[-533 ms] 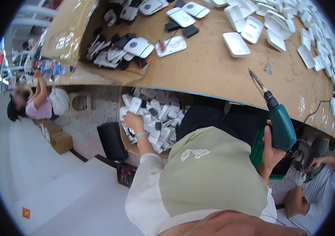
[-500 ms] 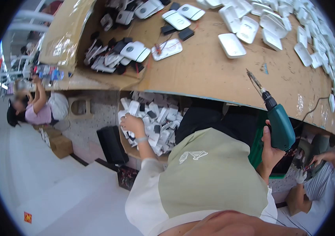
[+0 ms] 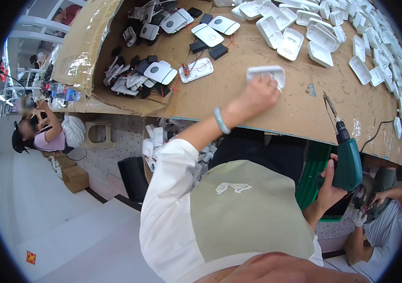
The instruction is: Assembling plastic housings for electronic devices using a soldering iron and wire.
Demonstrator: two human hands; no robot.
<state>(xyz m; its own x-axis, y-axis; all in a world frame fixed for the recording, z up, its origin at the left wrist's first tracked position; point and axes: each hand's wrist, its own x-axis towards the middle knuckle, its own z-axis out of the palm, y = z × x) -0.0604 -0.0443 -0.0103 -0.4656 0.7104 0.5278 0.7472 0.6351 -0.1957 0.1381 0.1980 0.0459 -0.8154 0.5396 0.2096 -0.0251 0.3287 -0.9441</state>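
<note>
White, shallow, round-cornered plastic shell is being touched by the left hand on the brown cardboard-covered table, near its front edge. Head view, the only one: compared with half a second ago, the left hand is no longer being held over the heap of loose white plastic parts below the table edge. Work seems to be being centred on this single shell. Left fingers are being kept curled over its near side; whether it is being pinched or only pressed cannot be told, the fingertips being hidden. Dark-green pistol-shaped hand tool is being gripped by the right hand, fingers wrapped around the handle, slim metal tip being pointed up over the table.

Around: matching white shells are being kept heaped behind; a flat white plate with wires is being left to the left, beside an open brown cardboard box. Shell's interior is being partly blocked by the hand, lower heap by the forearm.
</note>
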